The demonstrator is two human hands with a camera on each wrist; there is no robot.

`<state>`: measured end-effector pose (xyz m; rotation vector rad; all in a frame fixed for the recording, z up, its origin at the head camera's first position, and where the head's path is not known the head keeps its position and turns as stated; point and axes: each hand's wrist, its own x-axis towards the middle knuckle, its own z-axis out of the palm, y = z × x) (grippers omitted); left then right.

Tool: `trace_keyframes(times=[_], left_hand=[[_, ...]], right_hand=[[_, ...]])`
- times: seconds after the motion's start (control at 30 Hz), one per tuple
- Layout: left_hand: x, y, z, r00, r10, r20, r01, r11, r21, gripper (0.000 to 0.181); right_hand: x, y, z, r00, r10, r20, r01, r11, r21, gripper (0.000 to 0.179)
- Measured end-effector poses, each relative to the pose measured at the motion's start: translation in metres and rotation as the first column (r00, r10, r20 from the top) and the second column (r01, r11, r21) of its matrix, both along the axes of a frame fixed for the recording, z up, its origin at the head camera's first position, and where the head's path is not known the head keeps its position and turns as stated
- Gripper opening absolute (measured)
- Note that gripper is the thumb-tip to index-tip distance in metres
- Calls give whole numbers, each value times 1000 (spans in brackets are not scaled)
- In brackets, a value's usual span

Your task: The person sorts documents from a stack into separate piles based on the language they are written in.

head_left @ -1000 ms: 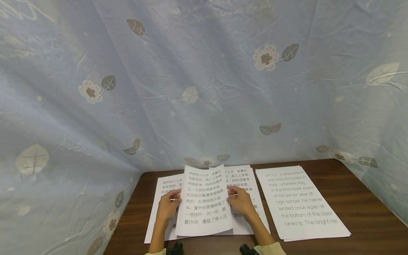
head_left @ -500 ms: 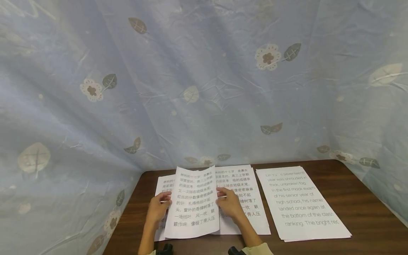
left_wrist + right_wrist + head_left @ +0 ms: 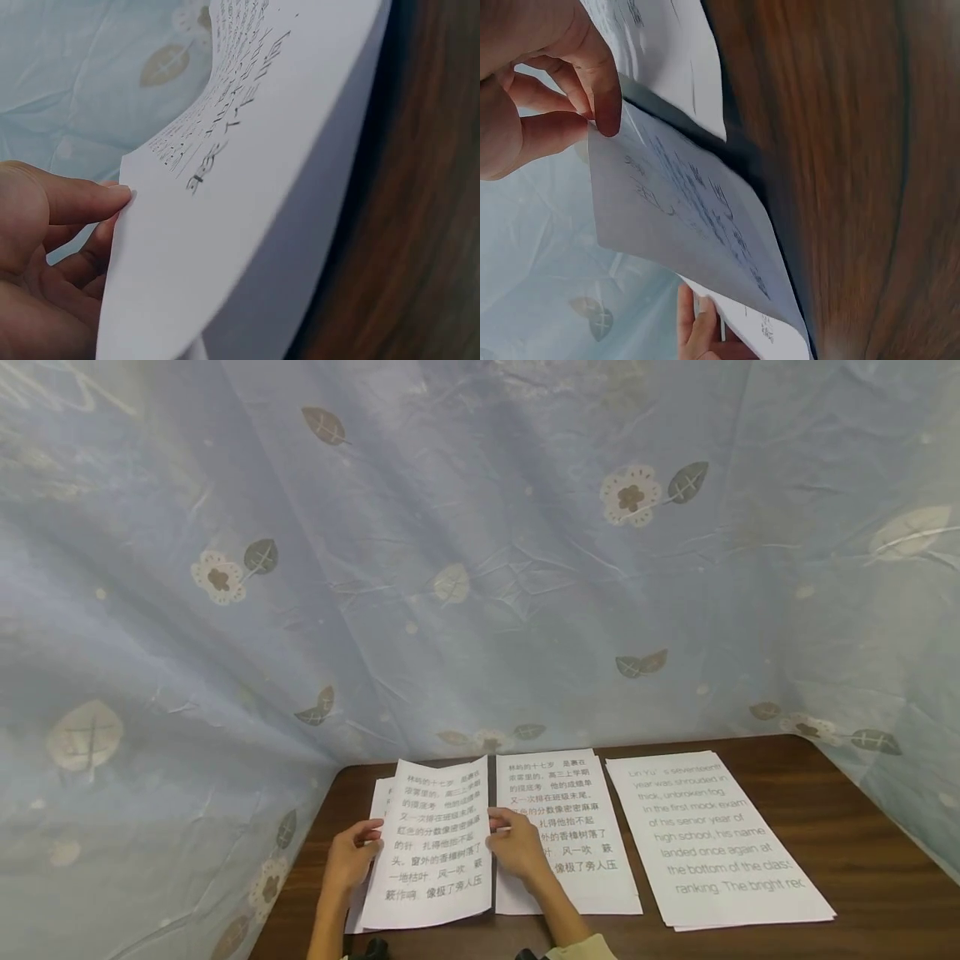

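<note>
A white sheet of paper (image 3: 435, 839) printed with Chinese characters is held up by its two side edges, bowed and tilted. My left hand (image 3: 352, 853) pinches its left edge between thumb and fingers; in the left wrist view the thumb (image 3: 90, 201) lies on the printed face. On the opposite edge my right hand (image 3: 517, 845) pinches it, and the right wrist view shows thumb and fingertips meeting at the edge. Beneath the sheet lies a left stack of paper (image 3: 358, 917), mostly hidden. A middle stack with the same print (image 3: 566, 893) lies under my right hand and forearm.
To the right, a stack of paper with English print (image 3: 731, 860) rests on the dark wooden table (image 3: 847, 827). A pale blue curtain (image 3: 480, 568) with flowers and leaves hangs behind the table and along its sides.
Both hands have carried the held sheet leftward, from over the gap between the left and middle stacks to over the left stack. More of the middle stack now shows.
</note>
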<state>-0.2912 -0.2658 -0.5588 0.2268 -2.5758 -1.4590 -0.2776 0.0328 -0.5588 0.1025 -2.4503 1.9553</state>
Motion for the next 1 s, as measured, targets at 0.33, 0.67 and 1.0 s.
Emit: trace_keyframes(times=[0.33,0.67,1.0], left_hand=[[-1,-22,-1,1000,-2,9,2,1000,0,34],[-2,-30,-4,999,2,48,-2,1000,-7,34],[-2,-32,-3,998,6,57,-5,1000,-10,34]], right_hand=[[-4,-16,-4,998,3,-59,-2,1000,27,53],[-11,-22,-12,996,-4,-91,15,992,121,50],[-14,-23,-13,994,13,-111,4,989,145,48]])
